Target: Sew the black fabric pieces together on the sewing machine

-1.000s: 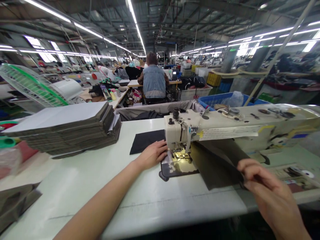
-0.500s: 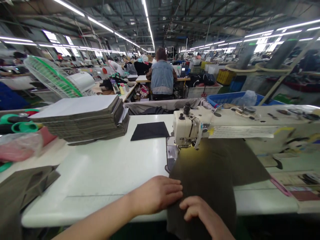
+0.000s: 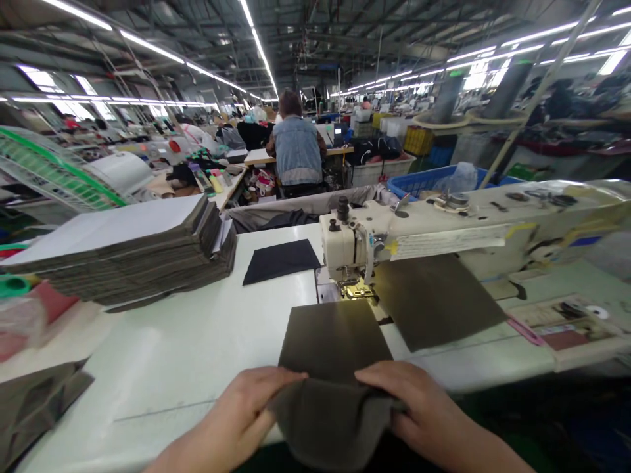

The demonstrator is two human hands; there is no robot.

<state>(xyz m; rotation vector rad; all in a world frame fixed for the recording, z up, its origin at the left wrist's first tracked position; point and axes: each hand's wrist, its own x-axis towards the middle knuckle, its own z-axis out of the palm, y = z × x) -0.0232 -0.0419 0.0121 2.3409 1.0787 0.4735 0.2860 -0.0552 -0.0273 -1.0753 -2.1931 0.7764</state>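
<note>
A dark olive fabric piece (image 3: 335, 335) lies partly on the white sewing table, its near end folded over and hanging past the front edge. My left hand (image 3: 259, 397) grips its left side, thumb and fingers closed on the cloth. On the right side, my right hand (image 3: 394, 387) pinches the same piece. Just beyond the cloth stands the sewing machine (image 3: 345, 246), its lit presser foot (image 3: 357, 290) apart from the piece. A second olive panel (image 3: 438, 302) lies flat under the machine's arm, to the right of the needle.
A tall stack of cut fabric (image 3: 123, 256) topped with white paper stands at left. Near it lies a black fabric piece (image 3: 280, 259). Crumpled olive cloth (image 3: 44, 407) sits at the left edge. Ahead, a person in a denim vest (image 3: 298, 148) sits facing away. A blue basket (image 3: 419, 186) stands behind the machine.
The olive piece has come away from the needle towards me, uncovering the presser foot and the panel beneath. Both hands now hold its sides, farther apart. The view has turned slightly right.
</note>
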